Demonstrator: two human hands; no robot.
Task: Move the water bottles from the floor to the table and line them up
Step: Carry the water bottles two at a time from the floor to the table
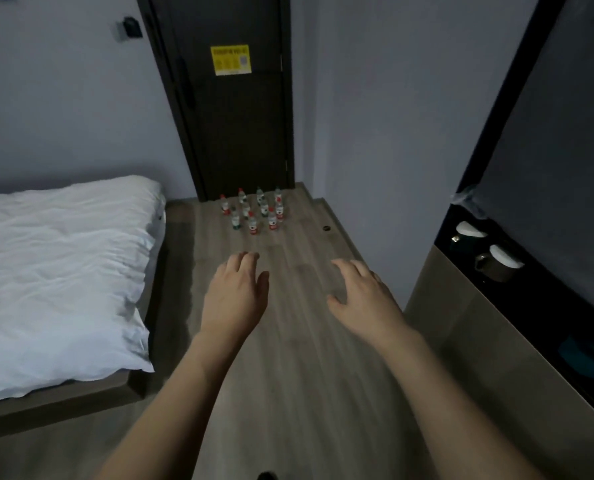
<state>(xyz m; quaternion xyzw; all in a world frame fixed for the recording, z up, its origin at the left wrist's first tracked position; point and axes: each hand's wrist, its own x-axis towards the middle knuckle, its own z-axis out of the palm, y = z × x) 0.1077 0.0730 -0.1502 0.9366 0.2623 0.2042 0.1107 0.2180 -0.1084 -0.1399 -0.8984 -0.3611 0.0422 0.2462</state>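
A: Water bottles [254,211], a dozen or so, upright in a tight cluster on the floor [288,358], right at the foot of the dark door [233,116]. None moved yet, I'd say.

B: Hands?

A: Left hand [235,294] and right hand [361,294] both out front, palms down, fingers spread loose, holding nothing. Well short of the bottles. Looks like a reach, one per hand.

B: Bench?

A: Probably the dark counter [489,258] at right, cups [496,265] on it. Bed [60,271] at left.
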